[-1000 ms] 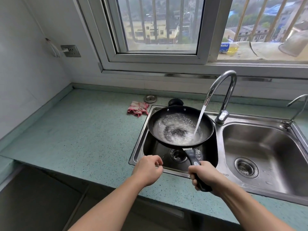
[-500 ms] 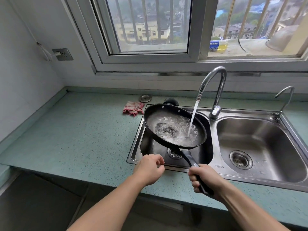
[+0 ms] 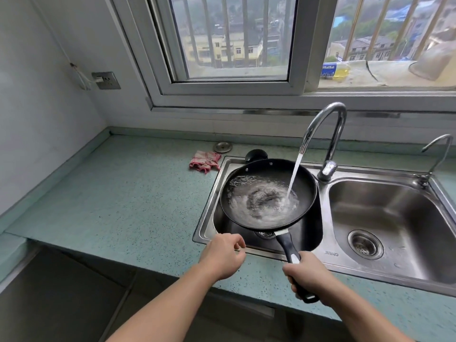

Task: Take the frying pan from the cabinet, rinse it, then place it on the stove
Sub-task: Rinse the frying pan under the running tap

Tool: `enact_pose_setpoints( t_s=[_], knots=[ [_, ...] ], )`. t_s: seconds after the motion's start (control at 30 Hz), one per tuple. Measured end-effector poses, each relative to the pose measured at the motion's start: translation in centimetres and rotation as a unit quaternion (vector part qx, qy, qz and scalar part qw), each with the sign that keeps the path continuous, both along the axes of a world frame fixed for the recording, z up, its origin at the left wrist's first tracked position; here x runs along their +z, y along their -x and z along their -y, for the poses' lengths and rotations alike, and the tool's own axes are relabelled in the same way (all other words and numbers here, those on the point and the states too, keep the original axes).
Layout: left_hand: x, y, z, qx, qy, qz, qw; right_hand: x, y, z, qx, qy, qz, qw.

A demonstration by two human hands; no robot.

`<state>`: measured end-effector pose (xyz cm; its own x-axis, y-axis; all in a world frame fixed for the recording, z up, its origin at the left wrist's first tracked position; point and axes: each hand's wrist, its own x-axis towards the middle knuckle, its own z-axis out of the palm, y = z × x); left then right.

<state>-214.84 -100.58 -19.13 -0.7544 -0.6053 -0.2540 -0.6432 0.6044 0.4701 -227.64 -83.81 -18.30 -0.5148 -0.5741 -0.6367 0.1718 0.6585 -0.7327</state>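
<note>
A black frying pan (image 3: pixel 303 183) hangs over the left basin of a steel double sink (image 3: pixel 209 213), held by its black handle in my right hand (image 3: pixel 307 274). Water streams from the tall curved tap (image 3: pixel 328 124) into the right side of the pan and swirls inside it. My left hand (image 3: pixel 223 255) hovers over the sink's front rim, left of the handle, fingers loosely curled and holding nothing. The stove and the cabinet are out of view.
A pink cloth (image 3: pixel 204 161) and a metal drain plug (image 3: pixel 222 147) lie on the green countertop (image 3: pixel 118 198) behind the sink's left corner. A black knob (image 3: pixel 256 154) sits behind the pan. A small second tap (image 3: pixel 436 154) stands far right. The right basin (image 3: pixel 394 218) holds only its drain.
The pan has tilted back from leaning left to roughly level, and the water in it has spread wider. Both hands stay in about the same places.
</note>
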Motion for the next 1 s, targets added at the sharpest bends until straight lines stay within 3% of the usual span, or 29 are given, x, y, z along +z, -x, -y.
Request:
enact_pose_setpoints(
  t_s=[0.53,0.73,1.0],
  knots=[
    [-0.1,-0.1,0.3,0.000,0.001,-0.001,1.000,1.5,0.7,0.3,0.001,0.057,0.067,0.996],
    [0.6,0.5,-0.4,-0.018,0.009,0.001,1.000,2.3,1.1,0.7,-0.050,0.109,0.129,0.984],
    [1.0,0.3,-1.4,-0.026,0.021,-0.011,0.999,2.0,0.6,1.0,-0.029,0.067,0.078,0.994]
  ],
)
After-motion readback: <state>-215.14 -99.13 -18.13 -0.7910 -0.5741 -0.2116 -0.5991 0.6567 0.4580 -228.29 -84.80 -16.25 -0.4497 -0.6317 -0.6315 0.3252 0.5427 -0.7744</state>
